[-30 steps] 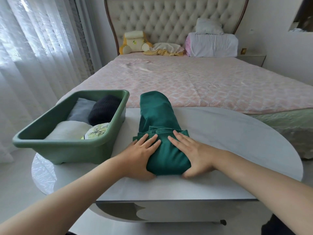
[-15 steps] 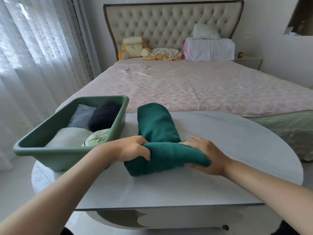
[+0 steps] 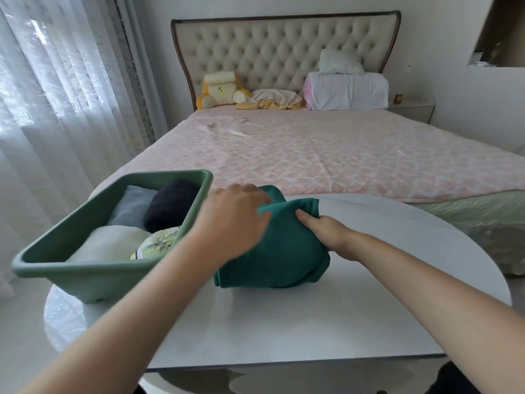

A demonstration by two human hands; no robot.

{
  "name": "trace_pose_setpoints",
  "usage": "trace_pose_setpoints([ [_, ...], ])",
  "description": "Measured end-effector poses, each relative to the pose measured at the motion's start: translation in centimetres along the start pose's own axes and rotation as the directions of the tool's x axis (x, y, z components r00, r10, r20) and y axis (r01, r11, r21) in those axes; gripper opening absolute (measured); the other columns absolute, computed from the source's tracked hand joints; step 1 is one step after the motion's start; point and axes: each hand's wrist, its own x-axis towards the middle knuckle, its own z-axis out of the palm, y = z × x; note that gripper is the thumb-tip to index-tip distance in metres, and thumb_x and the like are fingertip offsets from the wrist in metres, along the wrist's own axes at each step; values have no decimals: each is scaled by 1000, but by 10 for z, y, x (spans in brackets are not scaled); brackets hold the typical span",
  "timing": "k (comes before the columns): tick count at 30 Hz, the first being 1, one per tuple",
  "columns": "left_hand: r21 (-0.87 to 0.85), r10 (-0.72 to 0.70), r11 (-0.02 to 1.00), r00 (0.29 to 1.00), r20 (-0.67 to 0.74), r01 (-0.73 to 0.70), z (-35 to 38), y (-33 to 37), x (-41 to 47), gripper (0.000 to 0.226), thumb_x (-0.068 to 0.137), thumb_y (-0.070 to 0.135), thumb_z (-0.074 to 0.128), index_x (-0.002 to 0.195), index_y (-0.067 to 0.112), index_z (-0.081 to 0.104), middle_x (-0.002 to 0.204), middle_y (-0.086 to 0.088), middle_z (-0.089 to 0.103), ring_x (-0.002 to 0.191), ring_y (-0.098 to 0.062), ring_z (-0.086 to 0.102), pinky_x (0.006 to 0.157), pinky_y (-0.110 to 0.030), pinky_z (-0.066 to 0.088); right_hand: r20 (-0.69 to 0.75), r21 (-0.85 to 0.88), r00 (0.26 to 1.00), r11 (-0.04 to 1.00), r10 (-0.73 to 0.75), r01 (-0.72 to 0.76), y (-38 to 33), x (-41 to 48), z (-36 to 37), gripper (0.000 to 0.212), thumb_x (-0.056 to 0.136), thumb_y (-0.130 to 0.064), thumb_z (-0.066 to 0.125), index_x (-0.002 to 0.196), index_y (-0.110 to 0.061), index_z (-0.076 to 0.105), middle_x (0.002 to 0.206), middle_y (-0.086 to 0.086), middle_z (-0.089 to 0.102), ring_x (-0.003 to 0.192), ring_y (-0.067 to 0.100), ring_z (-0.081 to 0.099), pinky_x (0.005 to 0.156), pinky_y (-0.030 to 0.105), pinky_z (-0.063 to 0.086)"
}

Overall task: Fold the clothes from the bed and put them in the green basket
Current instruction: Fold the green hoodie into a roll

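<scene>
Left hand [image 3: 235,220], just right of green basket [image 3: 85,268]: motion-blurred, fingers [image 3: 252,193] smeared, grip on green garment [image 3: 272,260] cannot tell. Right hand [image 3: 331,236], farther right of basket: only thumb shows, fingers hidden inside garment fold. Folded clothes [image 3: 113,243] in basket: lower parts hidden behind its near wall. Forearms cut off at bottom edge. Small object [image 3: 399,98] on nightstand [image 3: 412,110], far beyond basket: too small to tell.

On the white table [image 3: 312,322] we see a folded green garment [image 3: 272,257] just beside the green basket [image 3: 85,270], which holds folded clothes [image 3: 108,243]. The right hand [image 3: 329,234] grips the garment's right side, thumb on top. The left hand [image 3: 235,220], blurred, lies over its left side; we cannot tell its grasp. Behind stands the bed [image 3: 312,155] with a pink cover.
</scene>
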Motion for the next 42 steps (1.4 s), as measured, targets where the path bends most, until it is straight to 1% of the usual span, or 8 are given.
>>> trace_pose_setpoints([
  [6, -60, -43, 996, 938, 343, 67, 70, -1, 2, 51, 100, 58, 17, 151, 52, 20, 164, 9, 19, 150, -22, 17, 119, -58, 11, -8, 92, 986, 982, 165, -164, 13, 18, 2, 52, 90, -58, 64, 120, -16, 66, 109, 3, 76, 101, 24, 71, 97, 45, 55],
  [9, -240, -32, 959, 895, 445, 154, 78, -18, 9, 48, 98, 63, 19, 146, 62, 21, 163, 15, 16, 150, -15, 18, 119, -54, 14, -279, -245, 959, 969, -52, -19, 11, 23, 12, 53, 87, -52, 70, 124, -17, 54, 115, -3, 64, 103, 19, 63, 92, 39, 53],
  [15, -499, 23, 828, 873, 487, 256, 84, -37, 13, 52, 94, 69, 37, 144, 63, 26, 162, 19, 19, 149, -6, 18, 120, -30, 14, -22, -836, 525, 304, -851, 457, 11, 4, 20, 32, 93, -34, 55, 118, -17, 66, 125, 4, 61, 113, 25, 60, 91, 42, 48],
  [19, -492, -80, 793, 862, 500, 359, 88, -40, 11, 68, 89, 72, 44, 150, 46, 31, 158, 14, 32, 144, -9, 30, 116, -29, 23, 213, -796, 868, 436, -449, 421, 9, -14, 22, 90, 84, -72, 53, 158, -27, 28, 162, -6, 31, 147, 13, 29, 119, 32, 23],
  [24, -140, 55, 989, 993, 104, -40, 70, -24, -1, 76, 74, 82, 52, 135, 37, 44, 139, 17, 44, 126, -12, 45, 95, -32, 43, 246, -844, 925, 406, -289, 351, 5, -16, 13, 131, 57, -63, 86, 158, -34, 7, 163, -10, 25, 143, 15, 33, 116, 27, 26],
  [28, 191, 146, 963, 964, 220, -189, 83, -24, -17, 114, 59, 68, 70, 151, 30, 16, 149, 4, 33, 122, -25, 52, 95, -41, 48, 221, -793, 933, 504, -284, 341, 13, -4, 14, 121, 55, -46, 85, 151, -45, 12, 145, -14, 45, 127, 14, 51, 100, 25, 44],
  [38, -146, 48, 989, 912, 408, 13, 43, -37, 4, 86, 59, 41, 77, 134, 45, 35, 84, 12, 60, 77, -14, 59, 75, -32, 53, 146, -448, 958, 847, -245, 285, -9, -12, -10, 75, 59, -17, 75, 125, -45, 55, 116, -8, 68, 96, 13, 68, 81, 35, 60],
  [42, -479, 48, 808, 772, 633, 342, 17, -49, 21, 76, 58, 38, 79, 126, 42, 46, 107, 4, 69, 88, -16, 71, 81, -38, 60, 193, -56, 954, 968, -230, 245, -18, -16, -27, 53, 66, -12, 66, 119, -19, 68, 111, 9, 74, 100, 26, 72, 86, 40, 57],
])
